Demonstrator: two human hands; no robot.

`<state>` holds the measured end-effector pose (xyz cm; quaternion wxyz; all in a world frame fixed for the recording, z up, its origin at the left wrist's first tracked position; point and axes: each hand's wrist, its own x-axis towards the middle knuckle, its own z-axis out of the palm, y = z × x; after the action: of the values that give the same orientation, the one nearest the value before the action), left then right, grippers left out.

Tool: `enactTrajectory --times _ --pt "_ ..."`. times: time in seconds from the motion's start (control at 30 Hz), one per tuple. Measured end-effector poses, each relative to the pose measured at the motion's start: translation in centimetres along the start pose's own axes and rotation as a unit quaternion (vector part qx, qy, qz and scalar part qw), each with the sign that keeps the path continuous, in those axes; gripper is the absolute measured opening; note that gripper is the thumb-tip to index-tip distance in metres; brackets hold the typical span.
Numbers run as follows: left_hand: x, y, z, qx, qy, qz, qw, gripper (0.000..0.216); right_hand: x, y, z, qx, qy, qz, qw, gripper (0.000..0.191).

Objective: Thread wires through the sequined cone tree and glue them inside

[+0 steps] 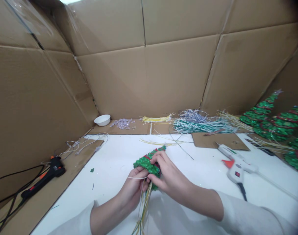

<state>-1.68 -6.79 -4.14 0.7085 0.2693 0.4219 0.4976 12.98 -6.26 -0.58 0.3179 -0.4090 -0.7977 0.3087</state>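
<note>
A small green tinsel Christmas tree (142, 161) with red garland lies tilted between my hands, its tip pointing up and to the right. My left hand (132, 188) is closed around its underside near the base. Over the other side curl the fingers of my right hand (169, 172), with the thumb at the base. A thin white wire (134, 178) crosses my left fingers toward my right thumb. From the base a bundle of yellow, white and green wires (146, 209) hangs toward me. The tree's underside is partly hidden by my fingers.
A white glue gun (237, 169) lies at right, a black glue gun (47, 176) at left. Along the back are a white bowl (102, 120), clear beads (122, 123), yellow wires (157, 118) and green wires (202, 125). Finished-looking trees (261, 112) stand far right. Cardboard walls (144, 78) enclose the table.
</note>
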Motion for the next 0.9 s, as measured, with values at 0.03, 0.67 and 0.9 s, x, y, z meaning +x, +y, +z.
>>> enactTrajectory --times 0.03,0.67,0.9 --pt "-0.1 0.0 0.0 0.001 0.001 -0.002 1.000 0.023 0.0 0.0 0.0 0.013 0.003 0.006 1.000 0.022" --pt "-1.6 1.1 1.0 -0.055 0.023 -0.031 0.998 0.024 0.3 0.5 0.0 0.074 0.015 0.018 0.997 0.023" --pt "-1.4 0.4 0.8 -0.095 0.028 -0.011 0.995 0.015 0.5 0.4 -0.1 0.074 0.017 0.020 0.997 0.023"
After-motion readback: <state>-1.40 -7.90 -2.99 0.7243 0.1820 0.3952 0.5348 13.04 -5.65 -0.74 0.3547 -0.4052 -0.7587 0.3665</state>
